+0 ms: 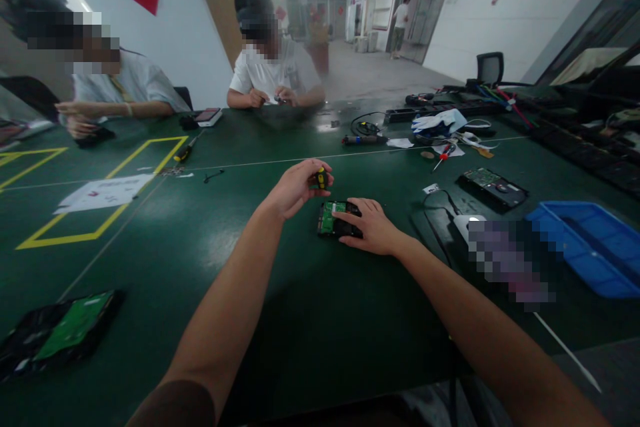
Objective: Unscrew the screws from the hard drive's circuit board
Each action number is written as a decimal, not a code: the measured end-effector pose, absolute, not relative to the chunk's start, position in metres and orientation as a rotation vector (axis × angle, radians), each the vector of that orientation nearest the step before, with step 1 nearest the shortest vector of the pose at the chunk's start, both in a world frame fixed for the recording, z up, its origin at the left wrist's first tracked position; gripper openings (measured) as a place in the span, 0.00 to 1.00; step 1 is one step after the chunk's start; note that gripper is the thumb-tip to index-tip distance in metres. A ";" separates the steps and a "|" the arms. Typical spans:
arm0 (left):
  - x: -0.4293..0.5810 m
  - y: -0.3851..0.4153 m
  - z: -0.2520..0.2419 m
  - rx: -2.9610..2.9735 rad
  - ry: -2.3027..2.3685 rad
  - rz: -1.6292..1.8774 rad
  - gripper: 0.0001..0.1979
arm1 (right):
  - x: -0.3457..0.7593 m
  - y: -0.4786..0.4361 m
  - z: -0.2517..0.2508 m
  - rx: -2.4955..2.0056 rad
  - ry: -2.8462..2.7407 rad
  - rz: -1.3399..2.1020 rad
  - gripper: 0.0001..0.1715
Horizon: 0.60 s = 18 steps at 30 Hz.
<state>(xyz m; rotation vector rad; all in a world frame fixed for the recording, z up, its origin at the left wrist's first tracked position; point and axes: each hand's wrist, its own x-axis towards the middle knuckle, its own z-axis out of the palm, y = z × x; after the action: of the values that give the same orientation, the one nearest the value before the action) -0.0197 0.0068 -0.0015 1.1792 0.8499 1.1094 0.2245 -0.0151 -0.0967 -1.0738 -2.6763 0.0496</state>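
My left hand (303,188) is closed around the black-and-yellow handle of a screwdriver (321,178), just above the far left corner of a hard drive. The screwdriver's shaft cannot be made out. That hard drive (327,219) lies on the green table with its green circuit board facing up. My right hand (371,225) grips the drive's right side, the thumb at the near edge and one finger stretched over the board. The palm and fingers hide the drive's right part.
Another hard drive (493,188) lies right, by a blue tray (595,247). A green-board drive (75,327) is near left. Farther off are a screwdriver (184,152), paper (103,192), a red-handled screwdriver (444,155) and gloves (439,123). Two people sit across the table.
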 end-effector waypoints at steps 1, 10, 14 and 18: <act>-0.019 0.008 -0.003 1.167 0.845 1.120 0.09 | 0.225 -0.015 -0.097 -1.073 -2.676 0.050 0.38; -0.018 0.006 -0.004 1.328 0.898 1.111 0.11 | 0.224 -0.014 -0.097 -1.081 -2.678 0.051 0.38; -0.020 0.005 -0.002 1.368 0.939 1.108 0.14 | 0.224 -0.015 -0.096 -1.081 -2.678 0.051 0.38; -0.020 0.004 -0.001 1.337 0.894 1.078 0.12 | 0.223 -0.015 -0.096 -1.083 -2.676 0.043 0.38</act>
<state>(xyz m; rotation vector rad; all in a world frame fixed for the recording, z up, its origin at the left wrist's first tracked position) -0.0203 0.0039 -0.0007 1.3369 0.8940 1.0778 0.2232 -0.0151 -0.0963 -1.0832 -2.6764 0.0434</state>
